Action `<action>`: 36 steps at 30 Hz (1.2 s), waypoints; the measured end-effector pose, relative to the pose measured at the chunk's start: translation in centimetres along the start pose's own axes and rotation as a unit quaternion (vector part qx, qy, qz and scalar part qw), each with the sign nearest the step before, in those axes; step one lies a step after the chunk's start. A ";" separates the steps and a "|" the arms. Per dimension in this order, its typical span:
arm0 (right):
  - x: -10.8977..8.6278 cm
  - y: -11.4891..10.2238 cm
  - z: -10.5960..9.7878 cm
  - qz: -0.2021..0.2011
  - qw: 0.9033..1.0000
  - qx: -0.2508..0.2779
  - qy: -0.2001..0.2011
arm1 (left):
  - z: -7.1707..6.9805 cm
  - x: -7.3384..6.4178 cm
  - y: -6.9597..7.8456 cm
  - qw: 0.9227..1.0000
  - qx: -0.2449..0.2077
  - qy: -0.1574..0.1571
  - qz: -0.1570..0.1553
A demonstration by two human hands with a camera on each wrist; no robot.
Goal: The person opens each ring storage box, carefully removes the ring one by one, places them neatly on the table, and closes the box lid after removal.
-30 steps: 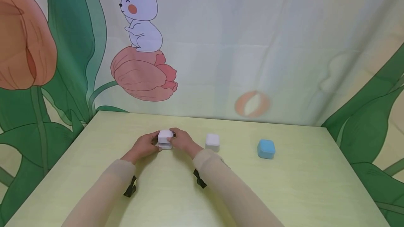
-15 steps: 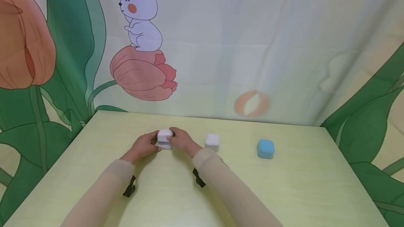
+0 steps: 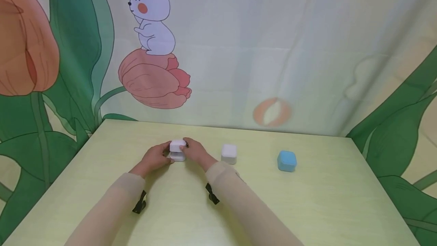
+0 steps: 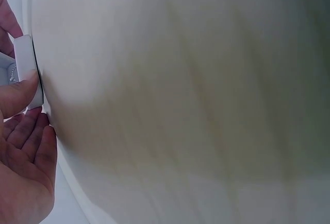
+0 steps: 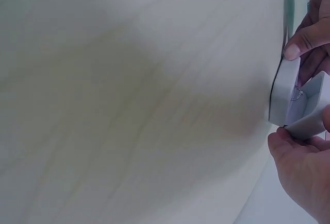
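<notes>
A white jewellery box stands part-way open at the back left of the table, its lid (image 3: 176,146) tipped up over the base (image 3: 177,157). My left hand (image 3: 154,157) grips the base from the left, with its thumb (image 4: 23,96) against the front wall. From the right, my right hand (image 3: 197,152) pinches the raised lid. A small silvery beaded band (image 5: 297,95) shows inside the box in the right wrist view. In the head view, the inside is hidden beneath the lid.
Right of the hands stands a second white box (image 3: 229,154), shut. Farther right is a light blue box (image 3: 287,161), also shut. Behind the pale yellow table (image 3: 327,200) hangs a printed curtain (image 3: 218,67). Dark straps (image 3: 139,202) hang below the wrists.
The gap between the lid and the base has widened slightly as my right hand lifts the lid. My left hand keeps its grip on the base; the other boxes stay put.
</notes>
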State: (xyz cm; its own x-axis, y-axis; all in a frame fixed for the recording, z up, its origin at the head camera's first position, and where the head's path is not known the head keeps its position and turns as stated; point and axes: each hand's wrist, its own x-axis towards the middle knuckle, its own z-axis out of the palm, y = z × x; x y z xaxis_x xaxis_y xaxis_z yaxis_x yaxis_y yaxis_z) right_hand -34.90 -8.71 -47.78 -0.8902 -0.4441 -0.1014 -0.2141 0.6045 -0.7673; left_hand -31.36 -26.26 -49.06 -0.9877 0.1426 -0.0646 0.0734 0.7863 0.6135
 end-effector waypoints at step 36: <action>0.6 -1.1 -0.4 0.043 0.999 -0.010 -0.009 | -0.1 0.1 0.0 1.000 -0.002 0.003 0.007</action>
State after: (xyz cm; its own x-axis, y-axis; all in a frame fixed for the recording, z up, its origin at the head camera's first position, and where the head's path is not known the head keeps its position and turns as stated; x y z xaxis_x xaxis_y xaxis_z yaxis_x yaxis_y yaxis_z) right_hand -35.39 -9.41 -46.76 -0.8986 -0.4015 -0.1772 -0.1459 0.6540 -0.7423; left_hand -31.48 -26.31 -48.97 -0.9874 0.1499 -0.0502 0.0874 0.7820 0.6172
